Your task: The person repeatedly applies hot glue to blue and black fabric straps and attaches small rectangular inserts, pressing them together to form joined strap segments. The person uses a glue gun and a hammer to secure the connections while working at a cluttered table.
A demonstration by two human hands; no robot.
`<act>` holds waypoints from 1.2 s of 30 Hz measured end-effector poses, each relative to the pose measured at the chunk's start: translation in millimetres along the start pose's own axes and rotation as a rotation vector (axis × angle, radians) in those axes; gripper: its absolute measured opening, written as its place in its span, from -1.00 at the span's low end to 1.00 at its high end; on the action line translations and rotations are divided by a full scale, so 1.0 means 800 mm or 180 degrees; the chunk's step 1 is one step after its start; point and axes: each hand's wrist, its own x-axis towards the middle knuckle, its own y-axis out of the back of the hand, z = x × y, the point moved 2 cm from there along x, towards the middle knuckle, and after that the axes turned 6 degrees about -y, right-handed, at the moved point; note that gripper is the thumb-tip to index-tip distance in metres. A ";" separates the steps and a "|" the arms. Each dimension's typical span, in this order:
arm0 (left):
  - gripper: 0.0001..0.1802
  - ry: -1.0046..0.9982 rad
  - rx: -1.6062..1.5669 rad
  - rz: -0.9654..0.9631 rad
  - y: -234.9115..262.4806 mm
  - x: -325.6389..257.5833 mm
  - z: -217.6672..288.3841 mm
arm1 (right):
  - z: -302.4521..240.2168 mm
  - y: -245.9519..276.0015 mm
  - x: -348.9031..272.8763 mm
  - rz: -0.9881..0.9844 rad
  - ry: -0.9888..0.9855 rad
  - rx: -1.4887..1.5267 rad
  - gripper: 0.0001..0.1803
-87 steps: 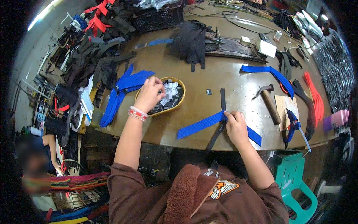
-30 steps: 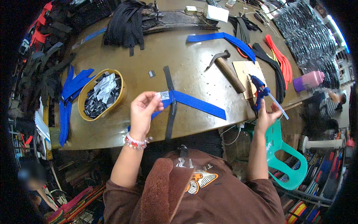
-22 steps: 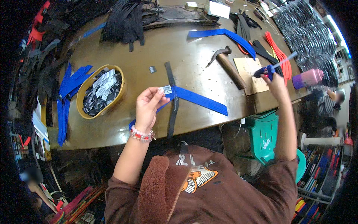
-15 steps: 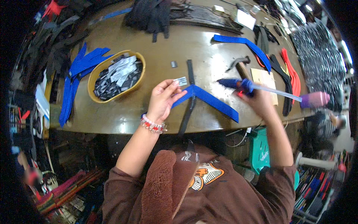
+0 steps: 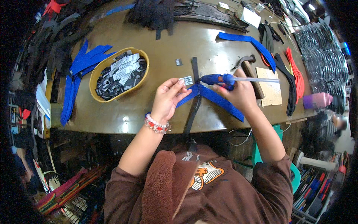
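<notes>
Nearby lie tub (image 5: 147,68) and hammer (image 5: 255,81); left fingers (image 5: 176,86) pinch a label (image 5: 188,80), right fingers (image 5: 228,95) grip glue gun (image 5: 212,78).

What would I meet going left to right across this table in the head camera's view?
Bundle of flat blue straps, yellow oval tub, left hand, right hand, tan rectangular board, bundle of orange-red straps, pink-and-purple bottle.

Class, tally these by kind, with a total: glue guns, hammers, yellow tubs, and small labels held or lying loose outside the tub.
Glue guns: 1 (blue glue gun, in the right hand)
Hammers: 1 (hammer)
Yellow tubs: 1 (yellow tub)
Small labels: 2 (held label, in the left hand; loose label)
Total: 5
</notes>
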 end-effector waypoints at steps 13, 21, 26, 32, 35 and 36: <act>-0.92 -0.0242 0.1419 -0.0212 -0.030 -0.013 0.004 | 0.229 0.001 -0.133 0.2298 -0.2476 -0.0192 -0.56; -0.87 0.0509 0.2731 -0.1072 -0.080 -0.074 -0.016 | 0.034 -0.050 -0.144 -0.0631 -0.1163 0.3516 -0.72; -0.87 0.0545 0.2883 -0.0884 -0.071 -0.067 0.008 | 0.002 -0.055 -0.081 -0.1728 -0.0927 0.3138 -0.79; -0.77 -0.1069 0.4401 -0.1055 -0.052 -0.014 0.038 | -0.001 -0.054 0.018 -0.1387 -0.0869 0.2123 -0.81; -0.75 -0.0917 0.4948 -0.1493 -0.041 -0.001 0.031 | 0.008 -0.064 0.036 -0.1510 -0.0816 0.1914 -0.77; -0.74 -0.1282 0.5052 -0.1583 -0.041 -0.001 0.029 | 0.010 -0.069 0.038 -0.1614 -0.0811 0.1849 -0.76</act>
